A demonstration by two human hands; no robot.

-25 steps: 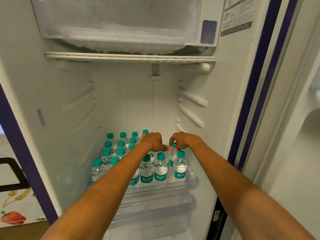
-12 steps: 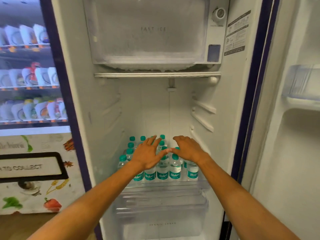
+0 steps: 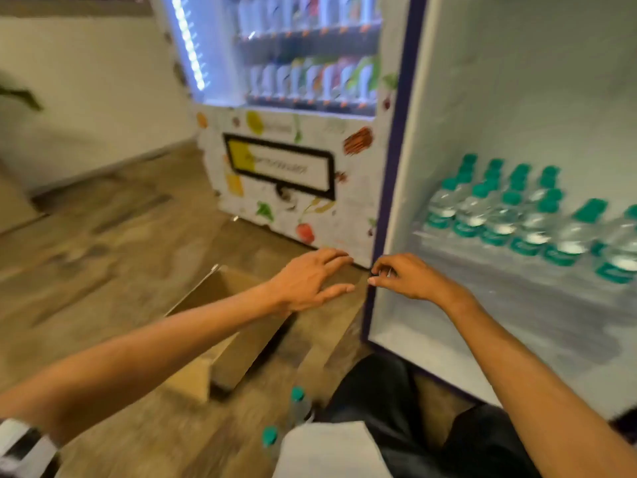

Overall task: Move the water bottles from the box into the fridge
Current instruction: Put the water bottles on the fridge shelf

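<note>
the open fridge (image 3: 510, 108) holds rows of small water bottles (image 3: 499, 208) with teal caps and teal label bands, standing upright and packed close on a clear shelf at the right; the print on the bands is too smeared by motion blur to read. on the wooden floor (image 3: 103, 243) to the left sits the cardboard box (image 3: 220, 339), open at the top, and its inside looks bare from here, though the left forearm covers part of it. two more teal-capped bottles (image 3: 296, 405) stand on the floor just beside the person's dark-trousered knee (image 3: 386, 401). the left hand (image 3: 306, 281) hangs over the box's far end, fingers spread and loose, grasping nothing. the right hand (image 3: 410, 277) is at the fridge's purple front edge, fingers curled inward, also holding nothing. behind the box stands a lit vending machine (image 3: 293, 132) with fruit and vegetable pictures; the lettering on its collection flap is unreadable.
</note>
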